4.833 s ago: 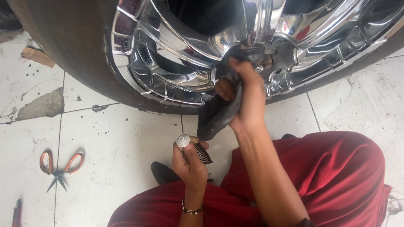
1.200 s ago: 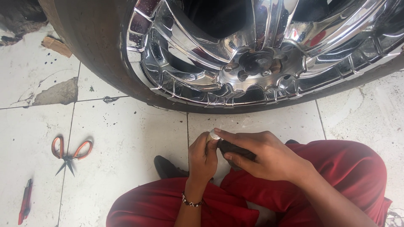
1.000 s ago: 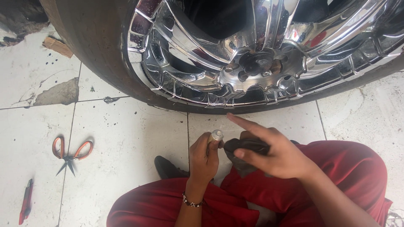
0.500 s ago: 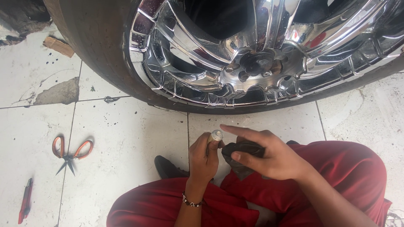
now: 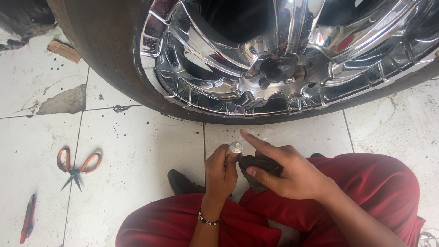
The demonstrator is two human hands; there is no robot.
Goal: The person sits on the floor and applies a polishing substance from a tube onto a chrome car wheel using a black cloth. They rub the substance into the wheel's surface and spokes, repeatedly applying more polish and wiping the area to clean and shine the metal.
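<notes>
A wheel [image 5: 283, 59] stood on the tiled floor [image 5: 137, 146] ahead of the seated person, whose left hand [image 5: 220, 171] and right hand [image 5: 288, 171] met just below it, above the lap. Scissors [image 5: 77, 165] lay well to the left, with a pen-like tool [image 5: 28, 217] nearer the left edge.

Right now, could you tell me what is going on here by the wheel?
A person in red trousers sits on the tiled floor before a chrome wheel. The left hand holds a small tube upright; the right hand holds a dark cloth against it, forefinger stretched out. Scissors lie on the floor to the left.
</notes>
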